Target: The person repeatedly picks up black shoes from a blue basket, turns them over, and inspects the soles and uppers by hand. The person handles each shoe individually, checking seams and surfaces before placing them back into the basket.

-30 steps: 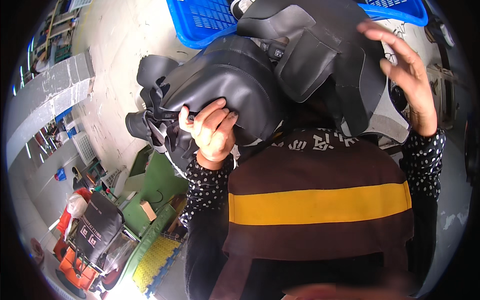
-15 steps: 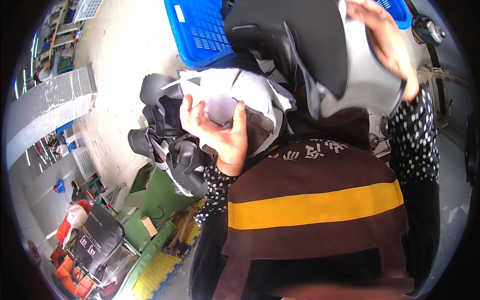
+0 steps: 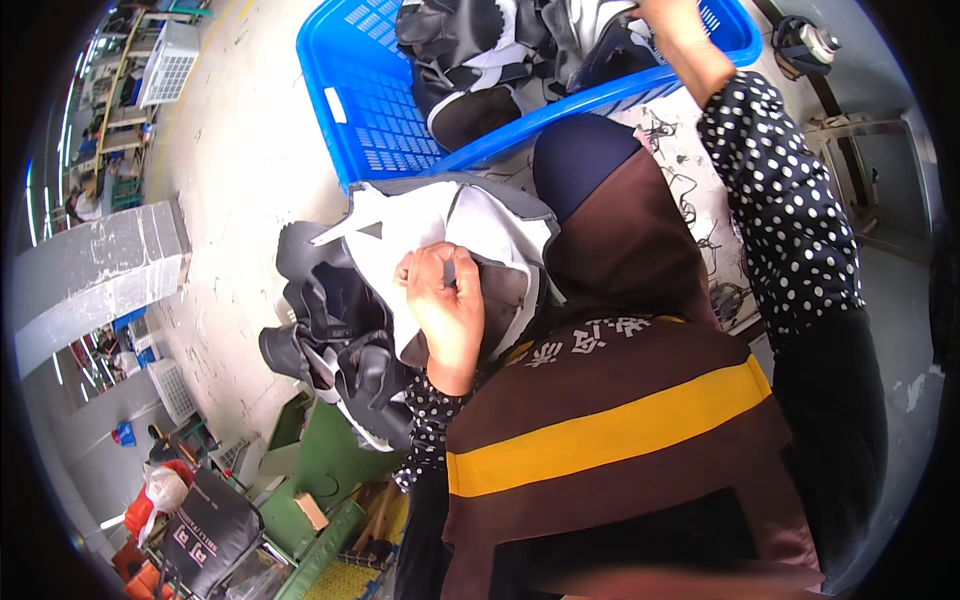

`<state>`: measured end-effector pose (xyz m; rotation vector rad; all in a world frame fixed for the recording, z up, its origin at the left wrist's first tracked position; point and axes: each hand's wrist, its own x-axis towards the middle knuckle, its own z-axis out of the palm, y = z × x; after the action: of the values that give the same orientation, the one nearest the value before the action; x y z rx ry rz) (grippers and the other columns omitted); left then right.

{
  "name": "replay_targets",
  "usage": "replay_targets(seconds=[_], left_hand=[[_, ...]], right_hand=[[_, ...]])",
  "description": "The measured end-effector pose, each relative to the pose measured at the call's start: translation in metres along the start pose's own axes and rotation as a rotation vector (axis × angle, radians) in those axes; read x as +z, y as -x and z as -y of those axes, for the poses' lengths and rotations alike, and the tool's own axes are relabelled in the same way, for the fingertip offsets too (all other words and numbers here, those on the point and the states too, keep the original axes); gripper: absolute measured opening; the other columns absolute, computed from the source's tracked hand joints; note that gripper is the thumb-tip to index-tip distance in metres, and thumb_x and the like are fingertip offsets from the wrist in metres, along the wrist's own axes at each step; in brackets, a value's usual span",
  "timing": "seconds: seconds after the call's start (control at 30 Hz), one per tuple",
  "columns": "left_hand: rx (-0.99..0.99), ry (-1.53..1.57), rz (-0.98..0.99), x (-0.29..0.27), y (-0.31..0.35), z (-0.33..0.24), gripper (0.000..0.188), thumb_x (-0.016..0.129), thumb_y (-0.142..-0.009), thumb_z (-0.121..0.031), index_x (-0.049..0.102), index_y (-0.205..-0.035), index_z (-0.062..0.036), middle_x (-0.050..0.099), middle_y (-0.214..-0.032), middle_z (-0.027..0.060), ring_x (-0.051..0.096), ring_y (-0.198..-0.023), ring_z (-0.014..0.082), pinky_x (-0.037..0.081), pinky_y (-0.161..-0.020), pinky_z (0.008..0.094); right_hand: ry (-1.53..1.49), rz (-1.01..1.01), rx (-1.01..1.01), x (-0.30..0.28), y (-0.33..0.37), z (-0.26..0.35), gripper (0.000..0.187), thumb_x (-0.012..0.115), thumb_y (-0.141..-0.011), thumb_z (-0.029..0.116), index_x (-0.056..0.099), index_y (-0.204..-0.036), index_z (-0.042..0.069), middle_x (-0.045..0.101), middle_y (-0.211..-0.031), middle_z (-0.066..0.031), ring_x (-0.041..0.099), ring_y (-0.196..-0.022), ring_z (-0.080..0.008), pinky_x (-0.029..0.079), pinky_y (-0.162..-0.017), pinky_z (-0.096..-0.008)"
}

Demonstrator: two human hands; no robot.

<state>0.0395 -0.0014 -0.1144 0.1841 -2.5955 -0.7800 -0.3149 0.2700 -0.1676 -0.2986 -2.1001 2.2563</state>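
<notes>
My left hand (image 3: 447, 315) is closed, its fingers curled toward the thumb, in front of a black boot upper (image 3: 520, 235) with a white lining turned outward. Whether anything sits between those fingers is hidden. The upper lies by my lap, against the brown apron (image 3: 610, 400). My right hand (image 3: 678, 28) reaches over the far right part of a blue plastic basket (image 3: 345, 130), beside black and white uppers (image 3: 480, 60) heaped in it. The picture's top edge cuts off most of its fingers, so its grip cannot be read.
More black uppers (image 3: 340, 310) are piled at the left of my lap. Thread scraps (image 3: 685, 200) litter the pale floor right of my knee. A green metal bench (image 3: 330, 460) and a black bag (image 3: 208, 535) stand at lower left; a bottle (image 3: 820, 42) is at far right.
My right hand has moved forward to the basket; the large black upper it held is no longer before me. My left hand's spread fingers have curled closed. More of the basket is visible.
</notes>
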Motion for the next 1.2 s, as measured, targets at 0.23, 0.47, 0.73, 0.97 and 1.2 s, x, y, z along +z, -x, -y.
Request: replay_targets(seconds=[0.23,0.47,0.73,0.97,1.2], left_hand=[[0.064,-0.344,0.074,0.029,-0.007,-0.022,0.064,0.093,-0.07,-0.035,0.058,-0.112,-0.0017,0.062,-0.109,0.0119,0.059,-0.105,0.0344,0.038,-0.1,0.0486],[0.122,-0.294,0.093,0.03,-0.012,-0.002,0.015,0.075,-0.079,-0.013,0.063,-0.084,-0.0048,0.061,-0.081,0.0099,0.061,-0.086,0.0349,0.042,-0.093,0.0447],[-0.516,1.191,-0.435,-0.061,-0.034,0.008,0.021,0.057,-0.106,-0.019,0.068,-0.118,-0.0075,0.072,-0.111,0.0111,0.069,-0.096,0.0261,0.057,-0.088,0.0378],[-0.554,1.84,-0.113,-0.027,-0.022,0.024,0.04,0.052,-0.109,-0.035,0.058,-0.135,-0.0048,0.064,-0.13,0.0102,0.062,-0.118,0.0243,0.051,-0.106,0.0373],[-0.768,1.62,-0.058,0.02,0.03,0.001,0.049,0.05,-0.111,-0.04,0.048,-0.148,-0.007,0.056,-0.146,0.0094,0.055,-0.132,0.0235,0.047,-0.112,0.0404]], right_hand=[[0.21,0.023,-0.141,0.017,-0.031,-0.095,0.014,0.06,-0.095,0.002,0.073,-0.099,0.001,0.069,-0.074,-0.0096,0.064,-0.059,-0.0206,0.054,-0.054,-0.039],[0.625,0.156,-0.758,0.027,0.061,-0.038,0.017,0.067,-0.093,0.015,0.076,-0.099,0.001,0.074,-0.096,-0.0204,0.072,-0.089,-0.0384,0.058,-0.081,-0.0447],[0.041,0.744,0.039,0.015,0.191,0.013,0.024,0.062,-0.106,0.013,0.069,-0.122,-0.003,0.075,-0.104,-0.0078,0.069,-0.083,-0.0111,0.056,-0.077,-0.0251],[-0.185,0.964,-0.307,0.025,0.223,0.061,0.042,0.072,-0.1,0.021,0.064,-0.136,0.002,0.07,-0.129,-0.011,0.066,-0.119,-0.0189,0.052,-0.099,-0.0325],[0.081,1.009,-0.395,0.029,0.238,0.05,0.05,0.078,-0.09,0.003,0.063,-0.138,0.005,0.069,-0.125,-0.0044,0.064,-0.106,-0.0115,0.053,-0.092,-0.0304]])
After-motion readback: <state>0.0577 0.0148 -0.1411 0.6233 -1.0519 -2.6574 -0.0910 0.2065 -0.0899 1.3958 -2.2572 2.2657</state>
